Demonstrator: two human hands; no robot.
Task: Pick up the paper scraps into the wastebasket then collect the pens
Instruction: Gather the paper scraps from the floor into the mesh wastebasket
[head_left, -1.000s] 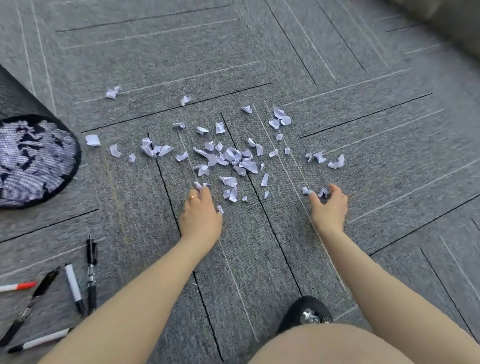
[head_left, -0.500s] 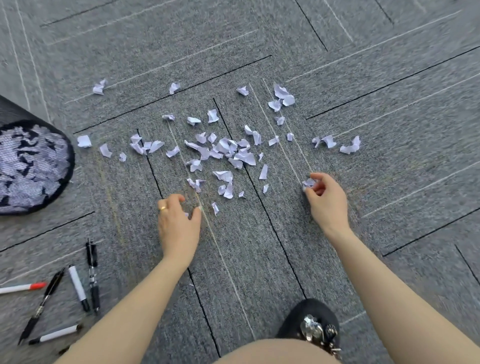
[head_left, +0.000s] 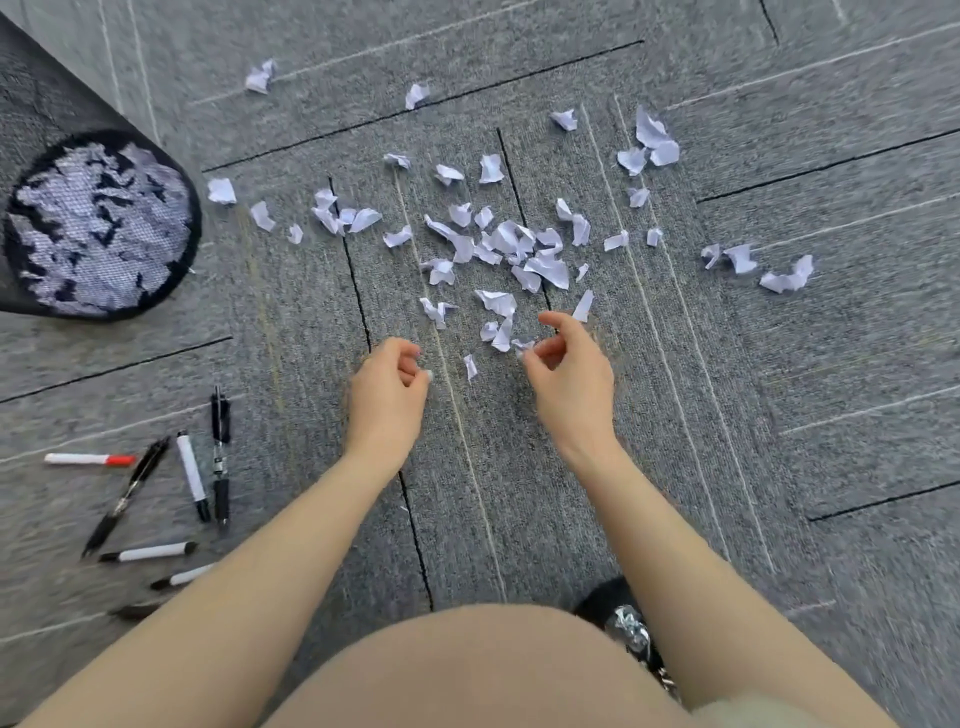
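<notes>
Grey carpet tiles (head_left: 779, 467), ruled with pale and black lines, are covering the whole floor, and white paper scraps (head_left: 519, 249) are being left scattered across it beyond both hands. A black mesh wastebasket (head_left: 192, 208), already holding a layer of scraps, is lying well to the left of the scatter. Several pens (head_left: 192, 475), black ones and white markers with one red-capped, are lying loose on the carpet on the near side of the wastebasket, untouched.

Scrap-gathering is judged to be the step in hand, with most of the scatter not yet cleared. The left hand (head_left: 387, 395) is being held just short of the nearest scraps, its fingers (head_left: 410, 371) curled into a loose fist; whether any paper is enclosed cannot be told. The right hand (head_left: 569, 374) is being held at the near edge of the scatter, thumb and forefinger pinched around what appears to be a small white scrap (head_left: 522, 345), though blur is making this uncertain.

For the next move, more of the nearest pieces would probably be pinched up, or the handfuls carried across to the wastebasket and dropped over its rim. Care is being called for because the scraps are light and crumpled and could slip from loosely curled fingers. The pens are being left for last.
</notes>
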